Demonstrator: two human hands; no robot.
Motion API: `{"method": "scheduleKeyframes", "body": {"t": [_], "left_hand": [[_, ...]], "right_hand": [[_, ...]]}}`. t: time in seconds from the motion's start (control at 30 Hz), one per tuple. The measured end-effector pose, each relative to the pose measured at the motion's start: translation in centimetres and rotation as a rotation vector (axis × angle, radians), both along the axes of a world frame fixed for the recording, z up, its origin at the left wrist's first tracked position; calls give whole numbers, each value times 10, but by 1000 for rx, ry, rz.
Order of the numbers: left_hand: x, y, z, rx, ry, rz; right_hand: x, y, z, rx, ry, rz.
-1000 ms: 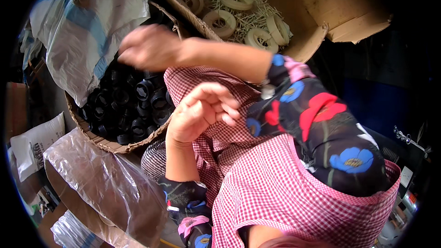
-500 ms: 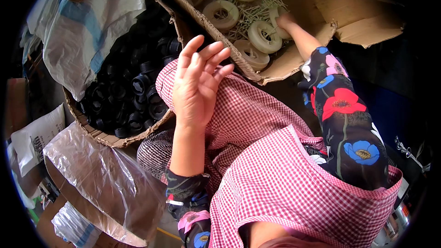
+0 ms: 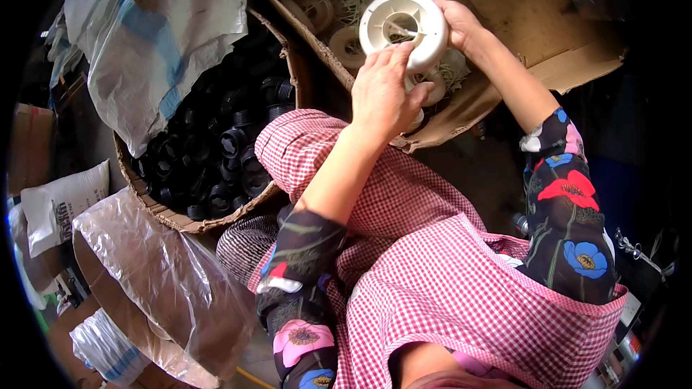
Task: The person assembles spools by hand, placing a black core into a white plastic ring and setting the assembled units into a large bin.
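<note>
A white plastic ring (image 3: 431, 32) is held up over the cardboard box, its hollow, ribbed side facing me. A thin pale strip crosses its central opening. My right hand (image 3: 461, 27) grips the right rim, fingers partly hidden behind it. My left hand (image 3: 384, 95) is at the lower left rim, fingers bent over the edge toward the opening and thumb below. More pale rings (image 3: 315, 11) lie in the box beneath, among thin, pale plastic sticks (image 3: 352, 1).
The ring box has an open cardboard flap (image 3: 569, 65) on the right. Left of it stands a second box of black threaded plastic fittings (image 3: 231, 145), partly covered by a white and blue plastic sheet (image 3: 155, 36). A clear plastic bag (image 3: 155, 263) and white sack (image 3: 63, 205) are at left.
My right hand has lifted a ring out of the box and brought it left. My left hand, raised and holding nothing before, has moved up and right onto the ring.
</note>
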State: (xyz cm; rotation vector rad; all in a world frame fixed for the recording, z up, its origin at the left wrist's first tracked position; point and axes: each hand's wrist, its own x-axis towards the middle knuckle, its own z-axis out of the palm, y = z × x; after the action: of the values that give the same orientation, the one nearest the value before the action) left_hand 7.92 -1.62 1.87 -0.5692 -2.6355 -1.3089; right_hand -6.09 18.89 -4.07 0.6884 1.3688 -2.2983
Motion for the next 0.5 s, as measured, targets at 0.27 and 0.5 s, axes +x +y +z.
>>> {"method": "scheduleKeyframes", "body": {"t": [0.27, 0.5], "left_hand": [[4, 9, -38, -318, 82, -58], [0, 19, -42, -387, 121, -5]], "right_hand": [[27, -15, 1, -347, -187, 412], [28, -20, -3, -227, -193, 403]]}}
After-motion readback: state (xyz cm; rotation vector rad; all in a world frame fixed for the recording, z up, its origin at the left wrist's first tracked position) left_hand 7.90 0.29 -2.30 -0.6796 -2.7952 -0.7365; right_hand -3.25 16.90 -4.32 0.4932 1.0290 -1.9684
